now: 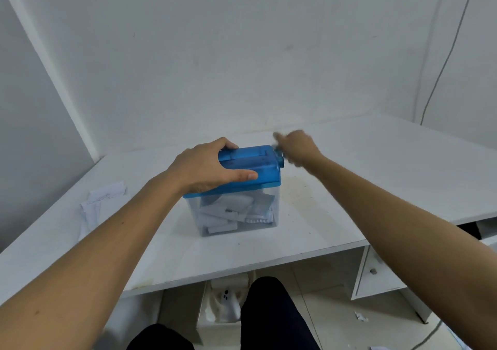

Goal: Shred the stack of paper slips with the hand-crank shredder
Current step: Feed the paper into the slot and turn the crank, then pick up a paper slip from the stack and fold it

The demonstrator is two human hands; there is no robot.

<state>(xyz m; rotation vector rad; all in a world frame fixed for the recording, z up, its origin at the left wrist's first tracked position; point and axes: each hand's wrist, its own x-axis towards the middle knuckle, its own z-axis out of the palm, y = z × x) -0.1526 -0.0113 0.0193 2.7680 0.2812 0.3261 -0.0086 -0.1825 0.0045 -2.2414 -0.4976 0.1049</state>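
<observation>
The hand-crank shredder (258, 167) has a blue top on a clear bin (236, 215) holding white paper pieces. It stands in the middle of the white desk (349, 188). My left hand (204, 167) grips the blue top from the left, thumb along its front and fingers over its back edge. My right hand (294, 145) is blurred at the crank on the shredder's right end, its fingers curled round the handle, which is mostly hidden. Paper slips (100, 202) lie on the desk to the left.
White walls stand close behind and to the left of the desk. A drawer unit (376, 271) sits under the desk at right. A bin with white waste (223, 304) stands on the floor below, beside my dark-trousered legs. A cable hangs on the right wall.
</observation>
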